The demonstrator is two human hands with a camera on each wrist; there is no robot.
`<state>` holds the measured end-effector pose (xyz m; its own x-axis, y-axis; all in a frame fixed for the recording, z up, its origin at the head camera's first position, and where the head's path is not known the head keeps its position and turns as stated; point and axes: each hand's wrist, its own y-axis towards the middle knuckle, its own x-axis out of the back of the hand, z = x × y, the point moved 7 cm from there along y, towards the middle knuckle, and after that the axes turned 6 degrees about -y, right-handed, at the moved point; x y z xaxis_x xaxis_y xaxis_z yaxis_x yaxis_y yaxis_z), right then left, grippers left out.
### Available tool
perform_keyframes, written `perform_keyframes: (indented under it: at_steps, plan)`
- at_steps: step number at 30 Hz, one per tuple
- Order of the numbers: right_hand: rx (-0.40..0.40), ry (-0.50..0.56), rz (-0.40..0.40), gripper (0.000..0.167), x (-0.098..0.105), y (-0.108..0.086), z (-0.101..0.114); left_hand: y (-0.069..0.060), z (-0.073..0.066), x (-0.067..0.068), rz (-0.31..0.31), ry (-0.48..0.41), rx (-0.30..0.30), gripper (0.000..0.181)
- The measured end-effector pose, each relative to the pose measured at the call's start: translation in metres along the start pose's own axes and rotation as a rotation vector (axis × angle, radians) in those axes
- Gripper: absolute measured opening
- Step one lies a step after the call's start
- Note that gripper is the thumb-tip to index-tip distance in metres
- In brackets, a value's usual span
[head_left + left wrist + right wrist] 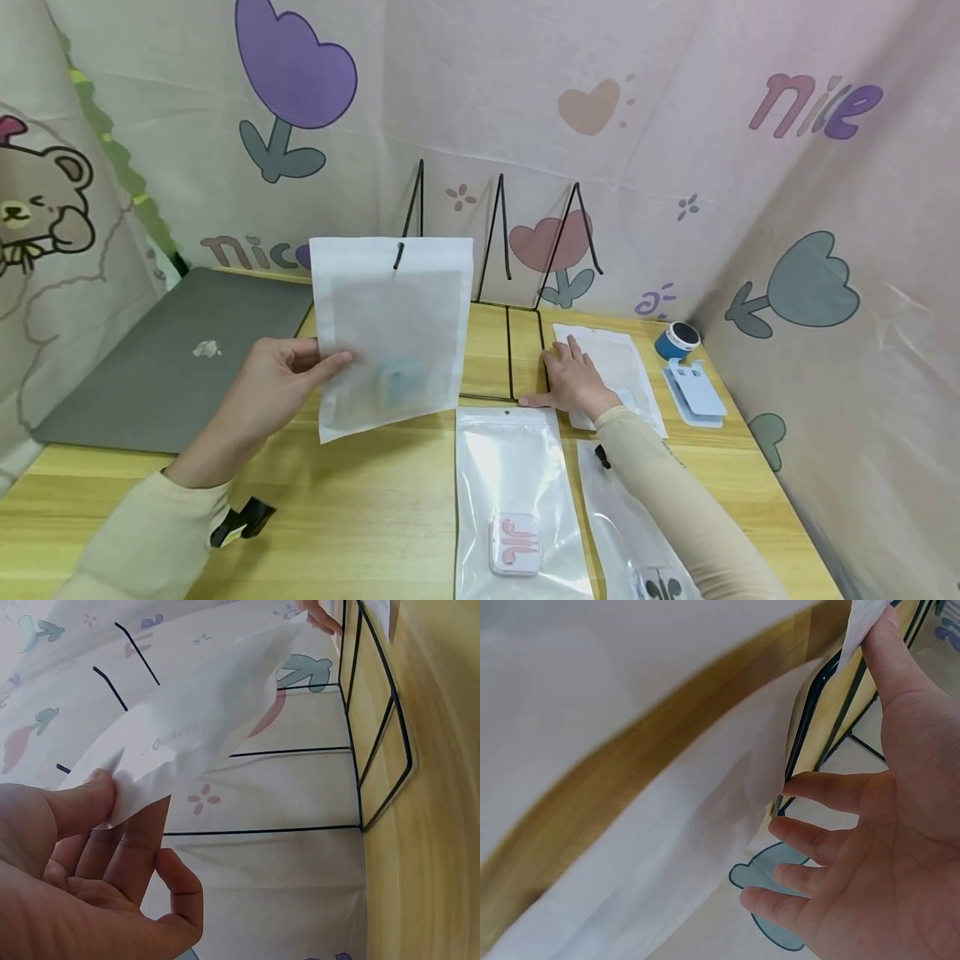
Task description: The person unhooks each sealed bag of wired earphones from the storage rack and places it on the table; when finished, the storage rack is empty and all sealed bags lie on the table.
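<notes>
A white frosted pouch [390, 317] hangs from the left hook of a black wire rack [510, 350], the hook tip poking through its top hole. Something light blue shows faintly inside. My left hand [258, 396] pinches the pouch's left edge between thumb and fingers. At the rack base's right side, my right hand [573, 379] has its fingers spread against the wire. Beside it lies another white pouch [626, 354], partly covered by that hand. Nearer on the table are a clear-front packet [502, 467] with pink earphones [517, 543] and a packet [611, 492] with dark earphones.
A closed grey laptop [247, 325] lies at the back left. A small blue cylinder [667, 343] and a light blue folding stand [696, 390] are at the right edge. Behind the rack hangs a printed curtain [465, 100]. The rack's other two hooks carry nothing.
</notes>
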<state>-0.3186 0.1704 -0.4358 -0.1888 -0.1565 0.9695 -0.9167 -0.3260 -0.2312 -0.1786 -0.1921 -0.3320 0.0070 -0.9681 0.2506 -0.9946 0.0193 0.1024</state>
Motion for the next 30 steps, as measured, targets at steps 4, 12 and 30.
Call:
perform_keyframes:
  at_steps: [4, 12, 30]
  plan:
    - [-0.004, -0.006, 0.004, 0.104, 0.000, 0.000, -0.001, -0.009, -0.001, -0.002, 0.025, 0.008, -0.005, 0.031]
    - [-0.001, -0.009, 0.002, 0.103, -0.001, 0.001, 0.000, -0.029, -0.012, -0.003, 0.086, -0.025, 0.023, 0.026]
    - [-0.011, -0.006, 0.011, 0.104, -0.002, 0.002, -0.002, -0.066, 0.051, -0.001, 0.150, -0.010, 0.228, 0.026]
